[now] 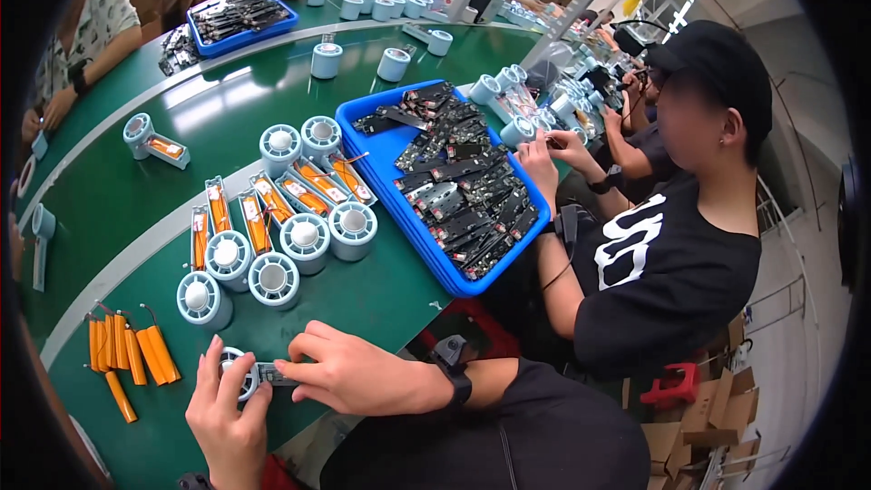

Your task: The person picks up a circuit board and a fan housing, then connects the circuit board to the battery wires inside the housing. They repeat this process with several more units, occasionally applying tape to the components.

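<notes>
Curving green surface spreads ahead of both hands, with a co-worker in a black shirt to their right. Beyond the right hand is a blue tray heaped with dark circuit boards. Straight ahead of the hands, pale-blue fan units carry orange cells in their handles. Between the hands is the held unit: the left hand grips its round head and the right hand's fingertips meet its handle, though fingers partly hide the contact. Loose cells lie left of the left hand. Bracing the head firmly while the right fingertips press gently should serve best. White lettering marks the shirt; the cells' labels are too small to read.
</notes>
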The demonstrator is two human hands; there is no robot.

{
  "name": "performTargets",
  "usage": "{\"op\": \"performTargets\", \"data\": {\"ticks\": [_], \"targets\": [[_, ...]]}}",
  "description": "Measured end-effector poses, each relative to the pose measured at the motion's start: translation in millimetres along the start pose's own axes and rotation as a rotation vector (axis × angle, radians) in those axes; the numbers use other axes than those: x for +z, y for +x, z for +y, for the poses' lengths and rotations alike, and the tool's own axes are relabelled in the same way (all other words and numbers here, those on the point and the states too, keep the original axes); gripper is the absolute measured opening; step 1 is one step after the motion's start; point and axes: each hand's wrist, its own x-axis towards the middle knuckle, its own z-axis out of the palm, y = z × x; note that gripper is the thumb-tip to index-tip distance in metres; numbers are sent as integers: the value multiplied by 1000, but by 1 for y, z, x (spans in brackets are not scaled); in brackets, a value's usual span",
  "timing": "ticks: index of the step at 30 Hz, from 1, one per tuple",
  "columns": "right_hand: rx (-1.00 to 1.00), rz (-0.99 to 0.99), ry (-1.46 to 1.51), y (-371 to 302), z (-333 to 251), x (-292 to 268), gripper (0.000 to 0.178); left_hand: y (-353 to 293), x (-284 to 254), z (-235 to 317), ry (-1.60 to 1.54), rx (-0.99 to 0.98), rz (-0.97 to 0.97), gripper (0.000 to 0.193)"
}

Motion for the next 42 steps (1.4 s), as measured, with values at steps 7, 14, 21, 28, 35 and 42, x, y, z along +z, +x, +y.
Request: {"op": "performTargets", "data": {"ticks": [7,14,21,28,35,42], "targets": [[207,-4,323,-12,20,-3,31,8,4,-7,-27,63,-49,12],[458,5,489,-18,16,0,26,-1,3,-6,3,52,-55,11],[13,142,109,-9,13,11,38,2,2,-8,30,46,-52,9],[-163,131,-78,-16,21,11,45,2,5,-6,38,62,-45,8],[-111,66,6,-8,19,1,43,3,8,-9,38,64,-31,9],[76,-91,293,-15,30,-13,43,3,4,-5,16,74,-44,9]]}}
